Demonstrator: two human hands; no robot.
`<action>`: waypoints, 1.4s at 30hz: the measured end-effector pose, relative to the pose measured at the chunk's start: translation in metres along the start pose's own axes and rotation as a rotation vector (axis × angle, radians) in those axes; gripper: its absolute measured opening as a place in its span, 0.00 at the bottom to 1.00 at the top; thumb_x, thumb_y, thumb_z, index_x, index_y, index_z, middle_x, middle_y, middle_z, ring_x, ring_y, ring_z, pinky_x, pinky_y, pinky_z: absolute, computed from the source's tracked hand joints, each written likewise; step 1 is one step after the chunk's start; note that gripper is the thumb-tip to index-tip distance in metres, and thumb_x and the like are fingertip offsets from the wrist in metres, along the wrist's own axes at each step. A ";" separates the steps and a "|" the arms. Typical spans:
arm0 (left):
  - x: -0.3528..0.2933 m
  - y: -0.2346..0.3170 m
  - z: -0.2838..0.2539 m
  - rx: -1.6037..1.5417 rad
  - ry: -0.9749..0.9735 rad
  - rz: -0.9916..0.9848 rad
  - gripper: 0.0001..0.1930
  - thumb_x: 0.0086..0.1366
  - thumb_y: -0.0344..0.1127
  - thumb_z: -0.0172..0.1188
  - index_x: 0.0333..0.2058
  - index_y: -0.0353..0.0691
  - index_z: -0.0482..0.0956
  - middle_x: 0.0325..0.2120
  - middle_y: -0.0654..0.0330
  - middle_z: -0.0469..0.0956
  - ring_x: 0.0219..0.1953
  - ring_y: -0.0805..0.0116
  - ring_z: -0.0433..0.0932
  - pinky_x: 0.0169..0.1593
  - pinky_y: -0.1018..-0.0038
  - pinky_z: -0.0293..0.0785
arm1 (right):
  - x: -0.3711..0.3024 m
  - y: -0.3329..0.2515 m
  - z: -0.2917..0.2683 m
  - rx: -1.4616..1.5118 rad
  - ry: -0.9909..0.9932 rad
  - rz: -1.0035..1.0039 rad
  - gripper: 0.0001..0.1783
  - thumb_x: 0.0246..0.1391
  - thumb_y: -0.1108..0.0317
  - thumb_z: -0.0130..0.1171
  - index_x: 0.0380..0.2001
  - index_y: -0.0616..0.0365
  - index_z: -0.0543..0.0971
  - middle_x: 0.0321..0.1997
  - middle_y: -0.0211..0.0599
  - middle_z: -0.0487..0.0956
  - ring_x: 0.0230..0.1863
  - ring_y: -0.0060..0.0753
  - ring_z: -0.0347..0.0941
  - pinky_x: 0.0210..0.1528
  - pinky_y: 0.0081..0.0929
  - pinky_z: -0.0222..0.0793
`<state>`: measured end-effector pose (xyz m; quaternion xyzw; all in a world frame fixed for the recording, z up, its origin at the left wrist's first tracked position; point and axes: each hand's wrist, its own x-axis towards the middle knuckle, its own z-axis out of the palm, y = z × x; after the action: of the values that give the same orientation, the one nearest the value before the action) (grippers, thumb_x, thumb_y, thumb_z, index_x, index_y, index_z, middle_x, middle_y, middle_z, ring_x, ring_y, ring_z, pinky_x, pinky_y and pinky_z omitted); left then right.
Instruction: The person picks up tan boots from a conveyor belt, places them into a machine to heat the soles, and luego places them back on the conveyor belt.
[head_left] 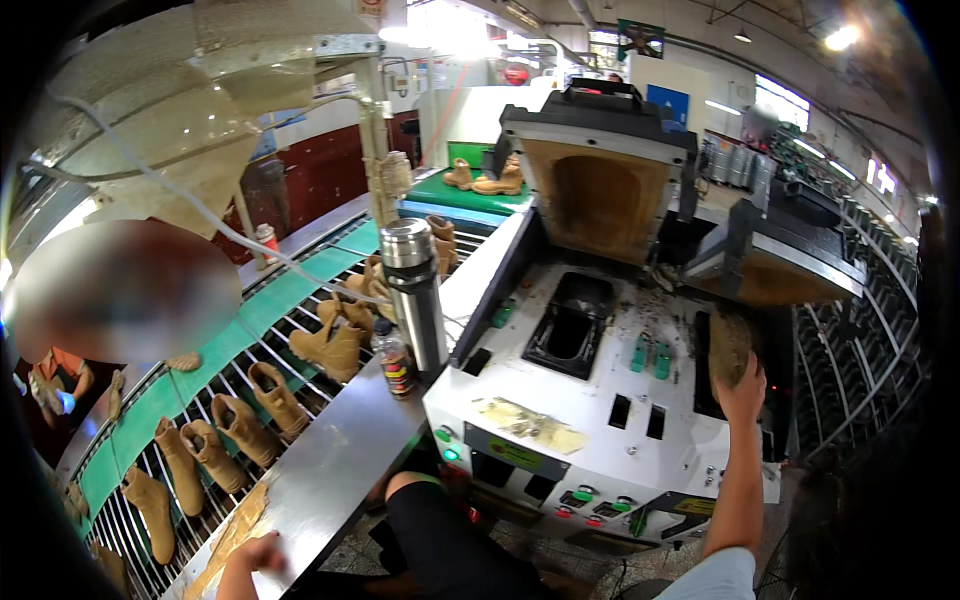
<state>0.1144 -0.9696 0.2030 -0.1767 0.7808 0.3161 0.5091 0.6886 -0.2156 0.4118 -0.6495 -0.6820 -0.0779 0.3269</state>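
At the far right, my right hand (742, 392) grips a boot (730, 345) by its near end. Its brown, worn-looking sole faces up, and the rest of it is hidden. The boot sits over the right-hand opening of a white two-station press machine (600, 420), beneath a raised lid (790, 260). At the lower left, my left hand (258, 555) is loosely closed above a steel side table (335, 475), close to a strip of brown tape (235, 525). I see nothing in its fingers.
Left of the table, tan boots (240, 430) stand on a rack of metal rods beside a green belt (270, 300). A steel thermos (412, 290) and a dark bottle (392, 365) stand by the machine. Its other lid (600, 180) is raised. Another person (65, 375) is at far left.
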 end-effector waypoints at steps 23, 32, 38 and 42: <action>-0.025 -0.031 0.023 -0.239 0.287 0.242 0.28 0.71 0.49 0.40 0.16 0.35 0.70 0.11 0.55 0.68 0.15 0.56 0.71 0.25 0.58 0.73 | -0.011 -0.035 -0.055 0.146 0.058 0.073 0.54 0.39 0.66 0.69 0.67 0.56 0.50 0.63 0.52 0.63 0.61 0.53 0.62 0.58 0.45 0.63; -0.052 -0.014 0.164 -0.218 0.504 0.675 0.10 0.62 0.32 0.52 0.25 0.34 0.78 0.20 0.57 0.78 0.22 0.68 0.77 0.27 0.74 0.73 | -0.124 0.040 0.000 0.553 0.061 -0.060 0.38 0.42 0.64 0.72 0.57 0.62 0.67 0.54 0.48 0.73 0.53 0.50 0.69 0.59 0.41 0.62; -0.196 0.072 0.289 -0.433 -0.756 1.255 0.36 0.64 0.35 0.59 0.66 0.39 0.49 0.65 0.51 0.55 0.65 0.56 0.58 0.64 0.62 0.57 | -0.225 -0.168 -0.067 1.482 -0.780 -0.154 0.40 0.38 0.64 0.75 0.55 0.61 0.68 0.51 0.38 0.74 0.53 0.36 0.69 0.58 0.39 0.64; -0.212 0.077 0.251 -0.945 -0.968 1.318 0.49 0.49 0.53 0.70 0.63 0.37 0.55 0.62 0.52 0.60 0.63 0.53 0.61 0.63 0.57 0.59 | -0.305 -0.276 -0.076 1.701 -1.331 -0.578 0.34 0.40 0.60 0.72 0.51 0.61 0.72 0.52 0.39 0.75 0.53 0.36 0.70 0.56 0.35 0.65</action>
<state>0.3287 -0.7539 0.3489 0.2626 0.2182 0.8631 0.3722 0.4387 -0.5507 0.3917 0.0565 -0.6777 0.7041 0.2043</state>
